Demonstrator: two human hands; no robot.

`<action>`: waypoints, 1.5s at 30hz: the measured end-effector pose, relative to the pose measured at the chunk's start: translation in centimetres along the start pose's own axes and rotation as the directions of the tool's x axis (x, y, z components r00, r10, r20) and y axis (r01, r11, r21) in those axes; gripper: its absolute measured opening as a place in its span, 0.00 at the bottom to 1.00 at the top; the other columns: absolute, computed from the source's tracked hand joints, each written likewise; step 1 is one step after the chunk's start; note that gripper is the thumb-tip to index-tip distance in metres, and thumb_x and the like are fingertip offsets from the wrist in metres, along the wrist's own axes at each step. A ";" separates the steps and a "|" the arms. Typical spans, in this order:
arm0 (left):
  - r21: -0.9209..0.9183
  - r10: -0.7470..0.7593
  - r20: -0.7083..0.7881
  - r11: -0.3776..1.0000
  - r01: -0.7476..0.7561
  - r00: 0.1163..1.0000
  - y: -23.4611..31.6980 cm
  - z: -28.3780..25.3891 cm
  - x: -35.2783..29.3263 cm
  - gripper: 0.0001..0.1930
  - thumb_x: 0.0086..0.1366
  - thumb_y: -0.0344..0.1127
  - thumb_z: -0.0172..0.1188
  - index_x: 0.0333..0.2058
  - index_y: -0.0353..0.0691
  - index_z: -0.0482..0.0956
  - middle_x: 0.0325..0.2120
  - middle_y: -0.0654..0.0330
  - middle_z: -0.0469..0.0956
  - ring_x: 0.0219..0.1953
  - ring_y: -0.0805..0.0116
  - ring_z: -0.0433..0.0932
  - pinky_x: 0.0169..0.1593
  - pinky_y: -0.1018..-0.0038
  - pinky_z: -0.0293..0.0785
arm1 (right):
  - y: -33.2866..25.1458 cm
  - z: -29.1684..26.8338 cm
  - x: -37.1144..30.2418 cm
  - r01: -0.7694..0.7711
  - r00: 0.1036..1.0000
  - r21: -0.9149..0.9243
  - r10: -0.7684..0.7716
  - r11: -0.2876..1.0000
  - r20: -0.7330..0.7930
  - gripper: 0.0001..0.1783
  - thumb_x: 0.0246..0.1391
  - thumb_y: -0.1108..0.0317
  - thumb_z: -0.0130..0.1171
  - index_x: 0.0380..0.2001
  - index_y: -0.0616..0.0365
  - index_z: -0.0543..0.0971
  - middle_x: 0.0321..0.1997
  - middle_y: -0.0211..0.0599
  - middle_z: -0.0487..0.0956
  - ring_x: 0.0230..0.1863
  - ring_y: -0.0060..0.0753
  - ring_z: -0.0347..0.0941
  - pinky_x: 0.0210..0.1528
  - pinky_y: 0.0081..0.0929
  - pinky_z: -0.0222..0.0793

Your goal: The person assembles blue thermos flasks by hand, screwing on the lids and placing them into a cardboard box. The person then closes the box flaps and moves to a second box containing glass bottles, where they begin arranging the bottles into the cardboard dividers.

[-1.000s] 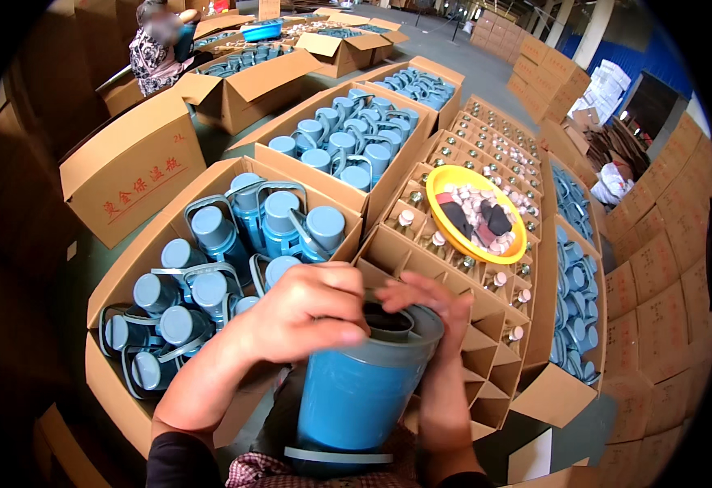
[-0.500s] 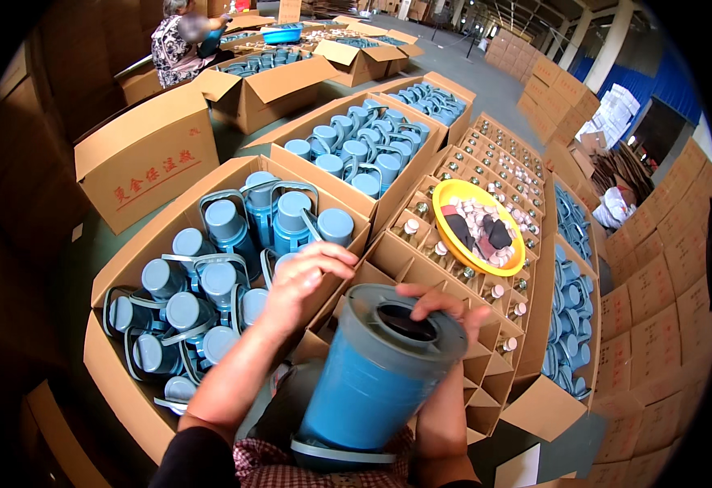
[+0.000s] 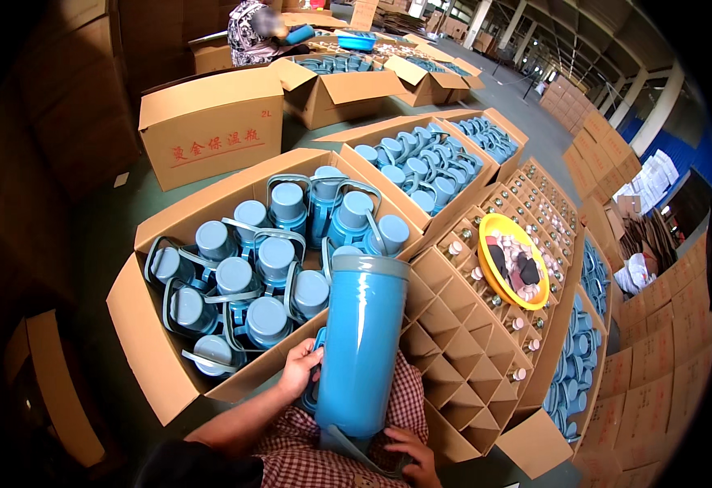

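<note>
A tall blue thermos flask casing (image 3: 360,350) stands upside down, slightly tilted, over my lap, its grey base ring at the top. My left hand (image 3: 299,370) is closed round the side grip on its left. By its lower end, my right hand (image 3: 411,457) has its fingers curled at the grey carry handle (image 3: 352,450), partly hidden. To the left, an open carton (image 3: 156,342) holds several blue flasks (image 3: 276,256) with grey-blue caps and carry handles.
A divided carton (image 3: 453,342) on the right has bare cells and several glass liners; a yellow basin (image 3: 490,272) of small pale pieces rests on it. More flasks fill cartons (image 3: 421,224) behind. A closed carton (image 3: 209,130) stands far left. Another person (image 3: 250,32) sits beyond.
The flask has turned from its base facing me to nearly upright. My left hand has come down onto its side grip; my right hand has dropped from the base to its lower end.
</note>
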State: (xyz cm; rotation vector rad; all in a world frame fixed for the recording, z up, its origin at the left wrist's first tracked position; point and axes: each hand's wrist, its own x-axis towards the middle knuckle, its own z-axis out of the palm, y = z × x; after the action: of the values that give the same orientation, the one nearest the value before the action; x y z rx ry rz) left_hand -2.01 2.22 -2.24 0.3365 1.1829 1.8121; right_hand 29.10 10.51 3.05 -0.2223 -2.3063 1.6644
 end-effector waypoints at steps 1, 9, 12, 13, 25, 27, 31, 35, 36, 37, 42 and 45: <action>-0.055 -0.014 -0.052 0.998 0.011 0.999 -0.1 0.3 0.1 0.09 0.68 0.36 0.47 0.31 0.39 0.70 0.20 0.64 0.72 0.15 0.78 0.65 0.17 0.81 0.59 | -0.3 0.9 -0.3 -0.016 0.999 0.024 0.017 1.000 -0.033 0.41 0.51 0.38 0.54 0.56 0.64 0.68 0.67 0.54 0.56 0.68 0.52 0.52 0.66 0.43 0.47; -0.305 -0.074 -0.190 0.952 0.013 0.979 5.3 3.5 9.3 0.08 0.67 0.34 0.45 0.31 0.39 0.71 0.20 0.62 0.71 0.13 0.74 0.65 0.15 0.79 0.58 | -3.1 0.7 12.5 0.094 0.845 -0.517 -0.343 0.850 -0.410 0.38 0.50 0.58 0.62 0.61 0.61 0.61 0.68 0.61 0.52 0.67 0.62 0.50 0.66 0.48 0.48; -0.322 -0.063 -0.232 0.947 -0.016 0.971 8.4 3.6 15.9 0.08 0.66 0.30 0.42 0.37 0.38 0.70 0.23 0.61 0.75 0.16 0.73 0.70 0.16 0.78 0.65 | -5.4 -2.1 22.5 0.133 0.761 -0.572 -0.453 0.809 -0.464 0.37 0.48 0.66 0.62 0.61 0.59 0.61 0.68 0.61 0.52 0.66 0.64 0.52 0.65 0.48 0.50; -0.303 -0.078 -0.300 0.953 -0.017 0.951 9.6 4.0 17.5 0.10 0.63 0.26 0.40 0.43 0.37 0.66 0.22 0.58 0.72 0.15 0.70 0.68 0.16 0.75 0.64 | -5.9 -3.1 25.9 0.156 0.749 -0.592 -0.486 0.791 -0.451 0.35 0.47 0.68 0.62 0.60 0.58 0.63 0.67 0.61 0.52 0.66 0.63 0.53 0.65 0.47 0.51; -0.317 -0.420 0.029 0.857 0.407 0.907 6.5 -5.3 26.4 0.17 0.66 0.34 0.36 0.42 0.30 0.71 0.28 0.50 0.77 0.16 0.66 0.76 0.12 0.79 0.69 | -3.1 -3.2 49.2 -0.023 0.904 -0.745 -0.305 0.667 -0.301 0.21 0.52 0.57 0.56 0.51 0.46 0.76 0.64 0.42 0.63 0.61 0.50 0.60 0.57 0.41 0.64; -0.473 -0.514 -0.074 0.773 0.423 0.855 6.5 -5.3 27.4 0.16 0.68 0.37 0.38 0.40 0.31 0.71 0.28 0.48 0.77 0.14 0.65 0.74 0.14 0.76 0.73 | -0.6 -3.6 51.4 -0.088 0.919 -0.729 -0.228 0.679 -0.323 0.22 0.54 0.56 0.55 0.52 0.46 0.75 0.64 0.42 0.62 0.62 0.50 0.60 0.57 0.42 0.64; -0.385 -0.446 -0.088 0.840 0.383 0.891 5.5 -6.7 27.7 0.22 0.69 0.45 0.36 0.37 0.28 0.69 0.31 0.41 0.79 0.19 0.59 0.76 0.21 0.73 0.76 | 4.3 -5.2 53.9 -0.153 0.908 -0.661 -0.161 0.735 -0.388 0.22 0.56 0.54 0.52 0.54 0.46 0.74 0.66 0.43 0.60 0.62 0.51 0.59 0.57 0.43 0.64; -0.232 -0.368 -0.263 0.921 0.312 0.892 5.4 -5.0 27.4 0.24 0.69 0.44 0.32 0.41 0.28 0.71 0.35 0.46 0.80 0.25 0.58 0.80 0.26 0.71 0.77 | 10.6 -5.4 54.5 -0.297 0.934 -0.619 0.086 0.727 -0.348 0.24 0.56 0.52 0.51 0.54 0.45 0.73 0.66 0.44 0.60 0.62 0.52 0.60 0.60 0.42 0.60; -0.257 -0.442 -0.220 0.886 0.385 0.870 4.6 -6.6 27.9 0.20 0.68 0.40 0.35 0.46 0.29 0.69 0.38 0.46 0.79 0.28 0.58 0.80 0.26 0.70 0.77 | 12.3 -4.6 54.6 -0.319 0.941 -0.619 0.163 0.717 -0.296 0.24 0.55 0.52 0.51 0.55 0.45 0.73 0.66 0.45 0.60 0.62 0.52 0.60 0.61 0.42 0.59; -0.212 -0.384 -0.251 0.917 0.337 0.888 5.3 -5.4 27.4 0.18 0.68 0.38 0.37 0.47 0.30 0.67 0.38 0.46 0.78 0.28 0.59 0.80 0.27 0.70 0.76 | 14.3 -4.3 54.0 -0.343 0.939 -0.633 0.227 0.694 -0.260 0.24 0.55 0.51 0.50 0.54 0.45 0.74 0.65 0.44 0.61 0.62 0.50 0.60 0.62 0.41 0.58; 0.013 -0.219 -0.274 0.973 0.232 0.936 7.0 -3.8 24.3 0.19 0.65 0.30 0.44 0.54 0.32 0.62 0.37 0.49 0.79 0.24 0.61 0.80 0.23 0.73 0.76 | 15.9 -6.3 54.2 -0.124 0.974 -0.620 -0.025 0.774 -0.227 0.20 0.43 0.68 0.62 0.44 0.47 0.80 0.56 0.39 0.73 0.58 0.39 0.67 0.59 0.37 0.63; -0.002 -0.217 -0.240 0.975 0.223 0.946 6.7 -2.7 22.1 0.17 0.65 0.27 0.45 0.53 0.30 0.65 0.36 0.52 0.79 0.22 0.66 0.79 0.21 0.78 0.74 | 15.4 -9.4 55.6 -0.136 0.914 -0.782 -0.228 0.609 -0.337 0.29 0.40 0.68 0.64 0.51 0.49 0.74 0.61 0.38 0.68 0.62 0.42 0.61 0.61 0.40 0.57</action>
State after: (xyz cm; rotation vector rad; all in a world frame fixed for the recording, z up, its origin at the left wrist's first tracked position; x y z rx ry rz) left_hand -19.38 17.62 -3.34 -0.0036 1.3534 1.6744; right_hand -21.14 40.03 -0.89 -0.6161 -2.4920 0.3529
